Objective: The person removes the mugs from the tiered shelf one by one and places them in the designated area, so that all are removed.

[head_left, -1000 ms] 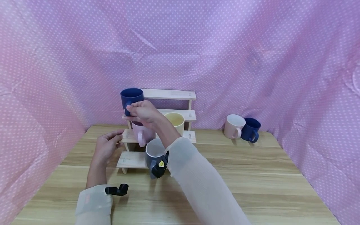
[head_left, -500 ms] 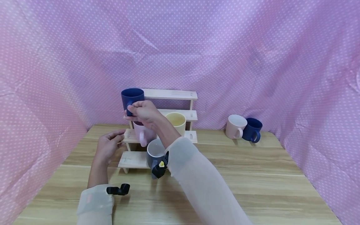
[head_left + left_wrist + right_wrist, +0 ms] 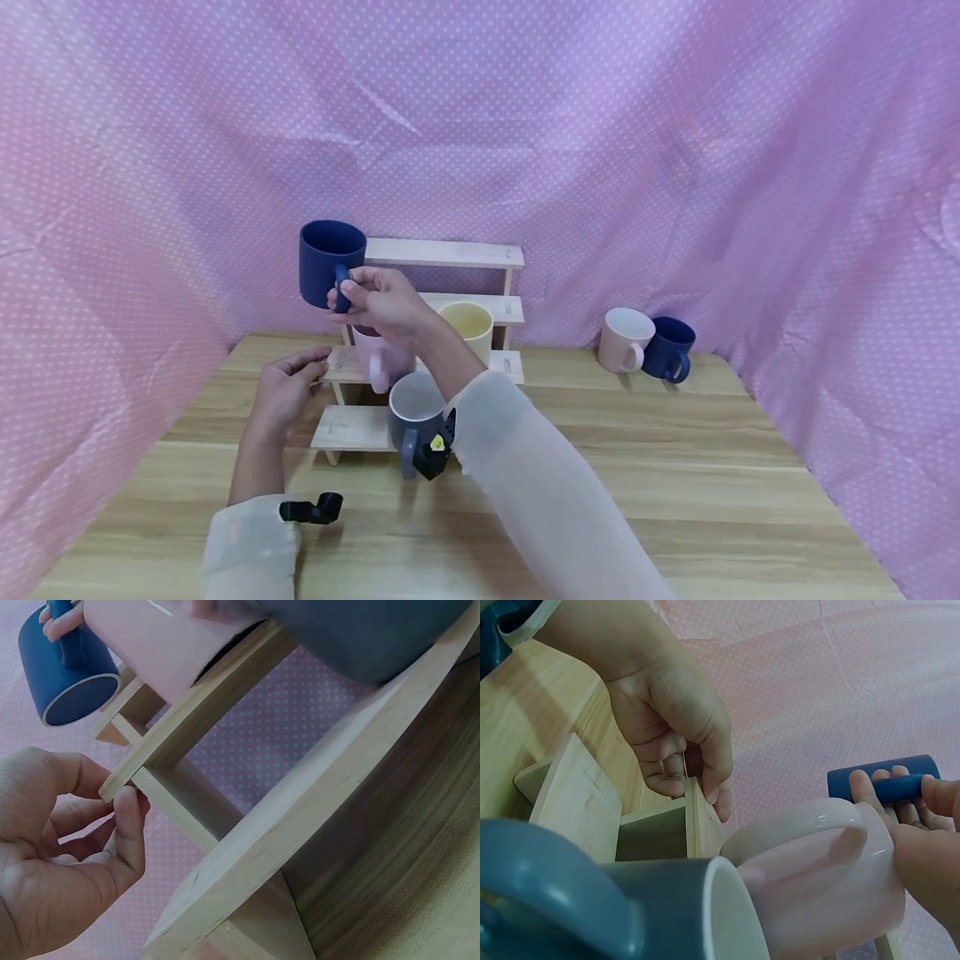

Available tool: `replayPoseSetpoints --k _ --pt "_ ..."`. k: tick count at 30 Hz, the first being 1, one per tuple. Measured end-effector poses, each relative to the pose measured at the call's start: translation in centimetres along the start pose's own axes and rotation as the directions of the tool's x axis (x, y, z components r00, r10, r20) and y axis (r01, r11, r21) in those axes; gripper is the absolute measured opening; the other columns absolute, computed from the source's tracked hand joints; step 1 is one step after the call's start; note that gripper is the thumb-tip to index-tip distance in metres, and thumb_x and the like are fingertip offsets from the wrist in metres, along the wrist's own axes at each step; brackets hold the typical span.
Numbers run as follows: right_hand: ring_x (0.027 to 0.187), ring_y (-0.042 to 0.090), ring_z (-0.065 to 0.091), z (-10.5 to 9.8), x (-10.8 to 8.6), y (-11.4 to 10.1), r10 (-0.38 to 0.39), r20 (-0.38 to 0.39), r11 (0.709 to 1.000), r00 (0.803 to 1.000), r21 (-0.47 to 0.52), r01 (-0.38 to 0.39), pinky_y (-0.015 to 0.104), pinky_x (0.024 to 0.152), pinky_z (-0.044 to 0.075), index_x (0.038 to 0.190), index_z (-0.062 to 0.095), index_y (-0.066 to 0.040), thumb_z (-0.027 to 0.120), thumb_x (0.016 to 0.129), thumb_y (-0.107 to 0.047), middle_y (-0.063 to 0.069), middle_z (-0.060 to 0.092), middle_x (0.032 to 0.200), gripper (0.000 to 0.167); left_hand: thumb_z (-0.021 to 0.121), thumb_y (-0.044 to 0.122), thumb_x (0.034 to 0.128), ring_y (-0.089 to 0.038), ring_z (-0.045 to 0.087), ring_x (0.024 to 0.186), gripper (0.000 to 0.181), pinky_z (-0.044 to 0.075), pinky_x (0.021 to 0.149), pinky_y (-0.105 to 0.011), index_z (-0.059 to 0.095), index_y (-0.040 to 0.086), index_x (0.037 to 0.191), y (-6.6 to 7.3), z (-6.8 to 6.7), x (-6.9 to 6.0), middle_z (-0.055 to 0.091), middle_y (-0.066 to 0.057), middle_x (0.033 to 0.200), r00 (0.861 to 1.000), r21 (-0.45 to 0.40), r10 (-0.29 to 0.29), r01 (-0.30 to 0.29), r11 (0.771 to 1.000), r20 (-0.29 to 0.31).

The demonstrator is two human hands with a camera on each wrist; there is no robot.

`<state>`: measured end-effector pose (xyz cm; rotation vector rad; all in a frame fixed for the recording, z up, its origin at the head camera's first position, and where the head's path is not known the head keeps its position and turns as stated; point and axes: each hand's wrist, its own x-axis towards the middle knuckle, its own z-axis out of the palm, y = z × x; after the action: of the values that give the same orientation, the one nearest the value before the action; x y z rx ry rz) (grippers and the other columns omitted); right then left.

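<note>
Before the wooden shelf's left end, the left sleeve is off-white, its cuff greyish, with an angular black gadget attached. Toward the shelf's right, the matching right sleeve bears another black gadget with a yellow sticker.

In the head view, the right hand partly hides the handle of the held blue mug. The right forearm covers the yellow mug's lower left. The near edge cuts off both sleeves.
</note>
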<state>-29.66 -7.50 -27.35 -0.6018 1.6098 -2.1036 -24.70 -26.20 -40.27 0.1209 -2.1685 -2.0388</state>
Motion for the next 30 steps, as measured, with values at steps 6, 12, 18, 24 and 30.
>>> replayPoseSetpoints --k 6,12,18,24,30 --pt "0.12 0.049 0.061 0.3 -0.6 -0.2 -0.054 -0.013 0.999 0.998 -0.01 0.053 0.049 0.099 0.056 0.121 0.056 0.015 0.048 0.107 -0.002 0.014 0.064 0.098 0.024 0.056 0.011 0.1053 -0.005 0.06 0.089 0.043 0.06 0.078 -0.021 0.052 -0.011 0.142 0.1 -0.3 -0.2 0.059 0.0 0.121 1.0 0.01 -0.006 0.006 1.0 -0.003" --pt "0.103 0.03 0.066 -0.1 -1.6 -1.3 -0.096 -0.033 0.995 0.995 -0.032 0.095 0.043 0.093 0.06 0.117 0.057 0.013 0.048 0.107 -0.003 0.012 0.063 0.098 0.021 0.057 0.009 0.1042 -0.004 0.059 0.089 0.043 0.06 0.076 -0.02 0.052 -0.012 0.141 0.0 -0.4 -0.2 0.06 -0.002 0.12 1.0 -0.021 -0.01 0.009 1.0 -0.006" --pt "0.094 0.021 0.064 -1.1 -2.8 -2.9 -0.138 -0.037 0.99 0.99 -0.045 0.137 0.043 0.095 0.059 0.116 0.058 0.011 0.047 0.107 -0.003 0.012 0.062 0.099 0.019 0.058 0.008 0.1036 -0.005 0.059 0.09 0.041 0.06 0.078 -0.021 0.054 -0.012 0.139 0.0 0.0 -0.3 0.063 -0.003 0.12 1.0 -0.015 0.002 -0.002 1.0 -0.008" --pt "0.096 0.022 0.064 -2.3 -4.1 -4.3 -0.195 -0.004 0.979 0.981 -0.06 0.195 0.042 0.094 0.06 0.113 0.057 0.009 0.048 0.108 -0.004 0.013 0.061 0.101 0.017 0.055 0.006 0.1043 -0.004 0.059 0.088 0.042 0.059 0.076 -0.019 0.051 -0.013 0.141 0.0 -0.1 -0.3 0.063 0.005 0.109 1.0 -0.018 -0.002 0.002 1.0 -0.01" --pt "0.098 0.024 0.063 -4.2 -5.8 -5.8 -0.247 -0.027 0.967 0.969 -0.079 0.244 0.043 0.095 0.059 0.112 0.058 0.007 0.047 0.108 -0.003 0.013 0.06 0.102 0.015 0.054 0.008 0.1052 -0.004 0.06 0.089 0.042 0.058 0.077 -0.018 0.051 -0.011 0.143 0.0 -0.2 -0.1 0.061 -0.001 0.116 1.0 -0.005 -0.012 0.012 1.0 0.002"
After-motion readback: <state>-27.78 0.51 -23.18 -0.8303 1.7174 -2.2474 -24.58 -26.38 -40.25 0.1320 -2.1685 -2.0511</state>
